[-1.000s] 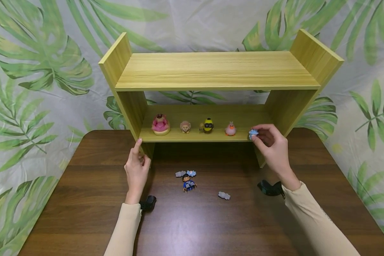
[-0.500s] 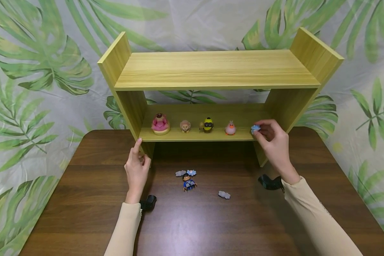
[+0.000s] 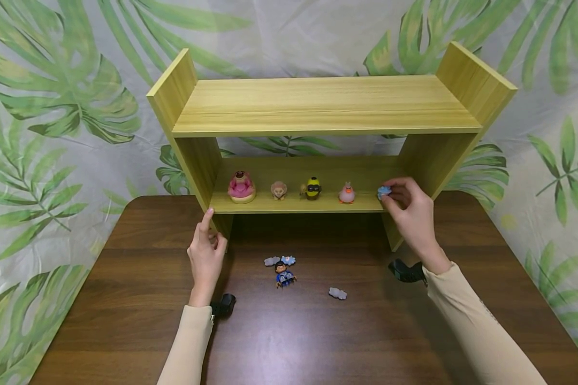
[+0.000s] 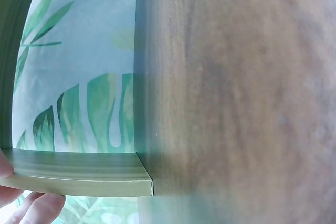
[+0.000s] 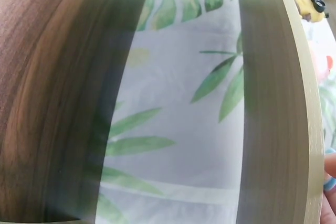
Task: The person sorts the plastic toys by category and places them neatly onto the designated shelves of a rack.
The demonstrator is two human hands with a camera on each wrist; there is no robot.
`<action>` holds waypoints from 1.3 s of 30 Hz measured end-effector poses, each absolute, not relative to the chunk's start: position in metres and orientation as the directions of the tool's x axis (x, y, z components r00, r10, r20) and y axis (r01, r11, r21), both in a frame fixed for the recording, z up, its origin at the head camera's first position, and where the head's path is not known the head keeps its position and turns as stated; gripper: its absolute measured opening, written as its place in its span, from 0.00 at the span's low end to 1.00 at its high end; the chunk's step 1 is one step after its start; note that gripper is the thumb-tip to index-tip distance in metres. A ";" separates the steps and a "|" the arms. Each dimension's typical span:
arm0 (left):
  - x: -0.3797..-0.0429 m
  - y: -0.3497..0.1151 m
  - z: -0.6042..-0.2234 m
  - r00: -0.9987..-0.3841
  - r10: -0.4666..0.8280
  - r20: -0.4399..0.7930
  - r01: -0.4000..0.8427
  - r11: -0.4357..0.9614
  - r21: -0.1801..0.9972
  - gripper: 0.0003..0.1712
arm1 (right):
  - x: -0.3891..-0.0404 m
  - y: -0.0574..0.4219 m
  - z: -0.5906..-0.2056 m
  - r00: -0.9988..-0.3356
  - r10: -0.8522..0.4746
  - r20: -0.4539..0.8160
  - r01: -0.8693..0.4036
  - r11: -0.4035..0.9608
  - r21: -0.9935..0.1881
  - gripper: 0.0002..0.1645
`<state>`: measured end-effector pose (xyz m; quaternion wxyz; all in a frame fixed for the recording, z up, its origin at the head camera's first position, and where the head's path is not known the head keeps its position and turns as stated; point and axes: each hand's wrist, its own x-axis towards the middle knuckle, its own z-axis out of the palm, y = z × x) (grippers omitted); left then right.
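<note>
the right grip (image 3: 412, 211) pinches the blue toy (image 3: 383, 191) to its left, while the left grip (image 3: 206, 251), well apart, holds the shelf (image 3: 327, 107).

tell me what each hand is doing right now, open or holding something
Left hand: closed on the wooden side panel.
Right hand: closed, holding a small blue toy.

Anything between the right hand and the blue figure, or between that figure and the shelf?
Nothing visible: the right hand pinches the blue figure at the lower shelf; the pink toy stands to its left.
</note>
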<state>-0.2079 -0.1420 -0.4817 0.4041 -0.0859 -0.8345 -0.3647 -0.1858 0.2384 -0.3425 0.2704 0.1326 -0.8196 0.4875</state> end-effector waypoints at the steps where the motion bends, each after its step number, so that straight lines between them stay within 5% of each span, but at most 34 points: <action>1: -0.208 -0.142 -0.482 -0.658 -0.152 0.738 0.438 0.720 0.539 0.44 | -0.186 0.238 -0.342 -0.818 0.046 0.573 -0.480 0.494 -0.725 0.13; 39: -0.208 -0.141 -0.482 -0.642 -0.157 0.751 0.449 0.717 0.533 0.45 | -0.179 0.243 -0.342 -0.782 0.051 0.622 -0.529 0.474 -0.704 0.17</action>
